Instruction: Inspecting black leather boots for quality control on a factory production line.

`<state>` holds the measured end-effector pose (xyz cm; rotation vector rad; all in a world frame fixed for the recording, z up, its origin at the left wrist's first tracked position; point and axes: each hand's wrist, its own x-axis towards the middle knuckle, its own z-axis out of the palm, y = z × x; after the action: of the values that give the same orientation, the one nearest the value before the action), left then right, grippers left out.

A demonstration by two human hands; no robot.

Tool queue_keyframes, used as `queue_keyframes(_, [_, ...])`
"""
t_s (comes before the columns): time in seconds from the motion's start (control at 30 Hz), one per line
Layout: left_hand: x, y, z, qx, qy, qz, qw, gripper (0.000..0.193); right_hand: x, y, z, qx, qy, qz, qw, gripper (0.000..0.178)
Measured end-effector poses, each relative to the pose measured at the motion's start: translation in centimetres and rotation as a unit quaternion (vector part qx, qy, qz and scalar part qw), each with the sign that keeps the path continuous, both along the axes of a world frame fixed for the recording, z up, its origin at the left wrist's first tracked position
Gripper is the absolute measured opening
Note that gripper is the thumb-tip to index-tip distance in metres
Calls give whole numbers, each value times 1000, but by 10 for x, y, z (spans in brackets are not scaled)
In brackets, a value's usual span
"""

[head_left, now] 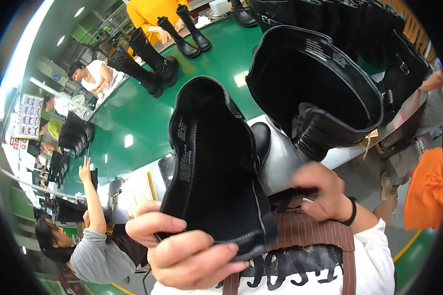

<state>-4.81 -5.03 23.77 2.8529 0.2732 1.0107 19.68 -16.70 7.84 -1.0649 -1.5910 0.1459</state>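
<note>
Green conveyor table (pixel 147 118), yellow-lined green floor (pixel 418 250), ceiling lights (pixel 79 12).

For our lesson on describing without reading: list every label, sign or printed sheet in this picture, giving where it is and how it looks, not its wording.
Wall poster: far left, a rectangle with a grid of small dark pictures on white.
Printed label: pale lettering inside the black boot shaft in the left hand.
Second printed label: pale lines inside the other boot, above the right hand.
Small orange tag: on that boot's lower edge.
</note>
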Motion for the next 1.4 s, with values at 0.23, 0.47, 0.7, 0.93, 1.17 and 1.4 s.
queue_keyframes(0.23, [-26, 13, 5, 53, 116, -148, 981, 15, -33, 71, 4, -145, -10, -122, 982, 57])
queue_keyframes(0.47, [-18, 47, -2, 203, 70, -422, 881, 8, -41, 89, -38, -114, 50, -162, 979, 43])
queue_keyframes(0.7, [-10, 83, -39, 118, -145, -595, 782, 13, -42, 83, -54, -125, 22, -166, 978, 44])
queue_keyframes(0.93, [1, 67, -17, 263, -139, -441, 847, 23, -42, 83, -56, -123, 13, -151, 981, 42])
queue_keyframes(1.17, [-6, 68, -7, 231, -46, -397, 887, 29, -55, 87, -65, -65, 25, -189, 979, 43])
queue_keyframes(1.4, [12, 65, -8, 215, -40, -381, 898, 28, -55, 92, -77, -13, -21, -233, 972, 47])
